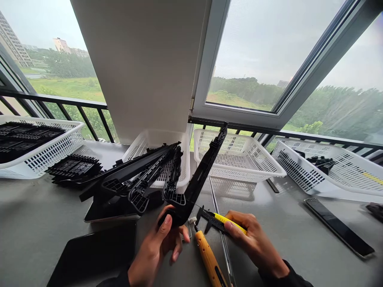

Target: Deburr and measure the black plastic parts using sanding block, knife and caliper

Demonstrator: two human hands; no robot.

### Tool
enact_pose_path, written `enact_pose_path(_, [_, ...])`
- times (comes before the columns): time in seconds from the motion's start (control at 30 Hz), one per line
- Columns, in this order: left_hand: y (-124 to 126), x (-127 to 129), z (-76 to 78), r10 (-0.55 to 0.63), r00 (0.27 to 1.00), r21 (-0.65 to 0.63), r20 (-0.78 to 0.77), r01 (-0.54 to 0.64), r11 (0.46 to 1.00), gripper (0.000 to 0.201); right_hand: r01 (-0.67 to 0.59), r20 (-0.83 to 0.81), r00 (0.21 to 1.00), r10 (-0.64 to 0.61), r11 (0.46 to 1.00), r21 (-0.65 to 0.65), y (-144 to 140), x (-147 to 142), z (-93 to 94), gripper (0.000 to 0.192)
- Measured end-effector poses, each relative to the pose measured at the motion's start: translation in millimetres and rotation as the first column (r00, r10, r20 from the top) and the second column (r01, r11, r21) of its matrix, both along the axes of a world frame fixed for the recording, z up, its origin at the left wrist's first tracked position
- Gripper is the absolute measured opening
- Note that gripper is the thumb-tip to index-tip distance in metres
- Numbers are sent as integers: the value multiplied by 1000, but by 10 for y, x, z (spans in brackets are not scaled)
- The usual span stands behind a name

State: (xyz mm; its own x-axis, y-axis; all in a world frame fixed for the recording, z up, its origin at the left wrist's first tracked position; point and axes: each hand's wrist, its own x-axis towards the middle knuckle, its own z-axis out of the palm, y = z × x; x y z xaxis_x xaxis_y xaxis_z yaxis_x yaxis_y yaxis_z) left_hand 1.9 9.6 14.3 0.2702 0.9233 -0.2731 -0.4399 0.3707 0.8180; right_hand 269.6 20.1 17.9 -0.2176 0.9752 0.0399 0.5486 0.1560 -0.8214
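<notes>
My left hand is closed around the lower end of a long black plastic part, which slants up to the right. In my right hand is a yellow utility knife, its thin tip pointing left close to the part's lower edge; whether it touches cannot be made out. Black calipers lie under the knife, partly hidden. Between my hands is a tool with a wooden handle and a pale tip, beside a long metal rod.
Similar long black parts fan out at left, leaning on a white basket. Behind stands another white basket; others hold black parts. A dark flat bar lies right, a black panel front left. Railing and windows are behind.
</notes>
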Motion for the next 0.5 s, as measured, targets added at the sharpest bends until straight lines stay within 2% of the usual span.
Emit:
enact_pose_path(0.23, [0, -2, 32, -15, 1000, -5, -10, 15, 1000, 69, 17, 18, 1000, -18, 999, 37, 1, -25, -17, 60])
enact_pose_path(0.5, [20, 0, -19, -6, 1000, -5, -8, 6, 1000, 70, 4, 0, 1000, -4, 1000, 8, 7, 12, -57, 60])
